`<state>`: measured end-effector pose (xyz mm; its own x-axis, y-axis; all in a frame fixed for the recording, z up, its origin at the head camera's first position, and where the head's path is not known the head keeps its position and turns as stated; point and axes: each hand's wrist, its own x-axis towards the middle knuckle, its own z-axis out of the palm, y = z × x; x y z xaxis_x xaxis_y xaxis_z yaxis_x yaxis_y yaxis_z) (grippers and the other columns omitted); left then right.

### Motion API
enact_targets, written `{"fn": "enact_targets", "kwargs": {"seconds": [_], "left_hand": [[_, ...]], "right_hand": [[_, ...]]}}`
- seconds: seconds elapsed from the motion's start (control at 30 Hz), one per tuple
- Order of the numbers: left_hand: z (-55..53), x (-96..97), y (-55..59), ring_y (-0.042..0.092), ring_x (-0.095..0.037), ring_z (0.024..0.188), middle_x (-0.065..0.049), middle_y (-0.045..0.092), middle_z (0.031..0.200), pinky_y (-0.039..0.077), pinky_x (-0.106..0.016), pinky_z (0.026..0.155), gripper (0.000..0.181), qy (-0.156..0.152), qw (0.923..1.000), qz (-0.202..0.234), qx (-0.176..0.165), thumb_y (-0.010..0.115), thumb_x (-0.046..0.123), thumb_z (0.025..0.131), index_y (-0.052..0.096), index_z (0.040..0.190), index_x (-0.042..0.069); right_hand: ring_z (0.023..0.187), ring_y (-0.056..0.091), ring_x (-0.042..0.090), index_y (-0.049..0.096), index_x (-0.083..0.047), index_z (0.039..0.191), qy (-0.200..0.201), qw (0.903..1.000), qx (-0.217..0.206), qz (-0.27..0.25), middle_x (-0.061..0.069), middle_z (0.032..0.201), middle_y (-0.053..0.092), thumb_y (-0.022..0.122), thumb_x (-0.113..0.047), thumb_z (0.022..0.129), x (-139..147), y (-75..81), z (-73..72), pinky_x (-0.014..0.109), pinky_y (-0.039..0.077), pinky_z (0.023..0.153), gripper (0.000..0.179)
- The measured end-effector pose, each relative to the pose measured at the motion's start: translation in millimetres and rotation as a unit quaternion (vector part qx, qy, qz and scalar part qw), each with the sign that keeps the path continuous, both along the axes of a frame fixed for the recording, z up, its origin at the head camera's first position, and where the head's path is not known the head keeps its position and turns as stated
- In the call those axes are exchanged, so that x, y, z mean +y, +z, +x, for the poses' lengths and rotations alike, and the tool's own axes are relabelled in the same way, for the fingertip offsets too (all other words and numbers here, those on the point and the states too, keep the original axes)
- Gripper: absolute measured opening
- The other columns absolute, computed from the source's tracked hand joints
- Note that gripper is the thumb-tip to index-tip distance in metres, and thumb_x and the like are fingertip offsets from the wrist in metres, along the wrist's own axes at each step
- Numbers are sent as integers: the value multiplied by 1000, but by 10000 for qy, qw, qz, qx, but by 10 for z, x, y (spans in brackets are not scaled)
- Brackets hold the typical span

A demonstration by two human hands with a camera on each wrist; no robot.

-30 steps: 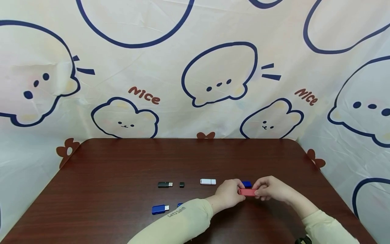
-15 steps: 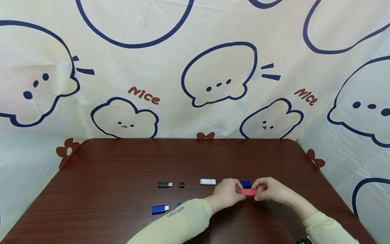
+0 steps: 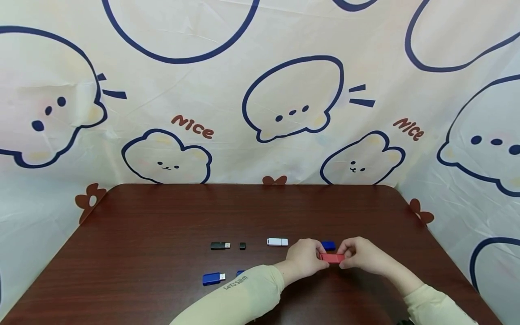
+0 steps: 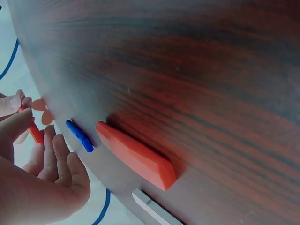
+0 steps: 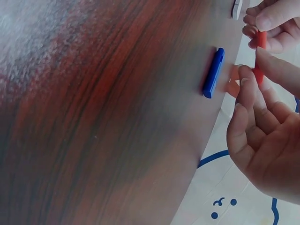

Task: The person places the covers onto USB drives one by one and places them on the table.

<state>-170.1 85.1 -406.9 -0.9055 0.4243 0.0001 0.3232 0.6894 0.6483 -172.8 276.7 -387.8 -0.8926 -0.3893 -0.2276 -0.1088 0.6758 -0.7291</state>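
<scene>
Between my two hands is a red USB stick (image 3: 333,258), raised above the table. My left hand (image 3: 302,256) pinches its left end, and my right hand (image 3: 362,253) pinches the right end. Fingers cover both ends, so a plug cannot be seen. Just behind it on the table lies a blue USB stick (image 3: 328,246), also in the right wrist view as a blue stick (image 5: 214,73). A larger-looking red stick-shaped piece (image 4: 136,154) rests on the table in the left wrist view; in the head view my left arm or hand hides it.
Left of my hands lies a white USB stick (image 3: 277,242). Farther left are a black USB stick (image 3: 220,246) with its plug bare, a small black cap (image 3: 242,246) and a blue USB stick (image 3: 213,279) with bare plug. My left sleeve partly covers a small blue piece (image 3: 240,272).
Both hands and the red USB stick have shifted very slightly toward me. My right fingers have changed their hold on its right end. The things on the table have stayed put.
</scene>
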Motion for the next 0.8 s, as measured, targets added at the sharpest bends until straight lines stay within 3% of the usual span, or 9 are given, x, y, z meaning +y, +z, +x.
{"fn": "enact_targets", "kwargs": {"seconds": [0.4, 0.8], "left_hand": [[-4, 4, -5, 47, -1, 57, 9, 59, 67, 36, -18, 53, 17, -180, 9998, -90, 26, 76, 22, 75, 65, 86, 15], [3, 13, -31, 47, 0, 59, 12, 58, 67, 34, -18, 57, 14, -233, 9982, -473, 282, 75, 26, 76, 69, 86, 19]], "right_hand": [[59, 47, 8, 65, -2, 85, 16, 10000, -64, 73, -2, 66, 56, 75, -12, 75, 31, -34, -6, 23, 39, 53, 17], [60, 49, 9, 66, -2, 86, -62, 9997, -213, 96, -2, 66, 58, 75, -12, 74, 54, -64, 2, 24, 40, 54, 18]]}}
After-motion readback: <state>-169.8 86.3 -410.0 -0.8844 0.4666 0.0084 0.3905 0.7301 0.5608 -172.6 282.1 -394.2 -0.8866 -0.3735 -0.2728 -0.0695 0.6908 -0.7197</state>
